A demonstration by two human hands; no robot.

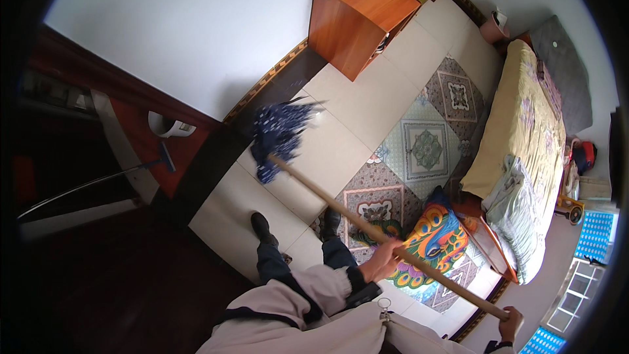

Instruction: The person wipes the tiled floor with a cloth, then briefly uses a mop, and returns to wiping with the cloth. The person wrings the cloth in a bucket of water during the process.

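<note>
A mop with a wooden handle (334,201) runs slantwise across the view. My left hand (383,261) grips the handle around its middle, and my right hand (511,323) is closed on its upper end at the lower right. The mop's head of dark blue, white-flecked cloth strips (280,132) lies on pale floor tiles (339,142) against the dark tiled skirting, its strips partly blurred. My feet in dark shoes stand on the floor below the mop head.
A wooden desk (339,39) stands against the wall. Right of it are a patterned floor mat (427,150), a bed with a yellow cover (496,132) and a peacock-patterned cloth (432,241). At left, a white bucket (169,125) and a blue-headed squeegee or floor wiper (167,156) are beyond the doorway.
</note>
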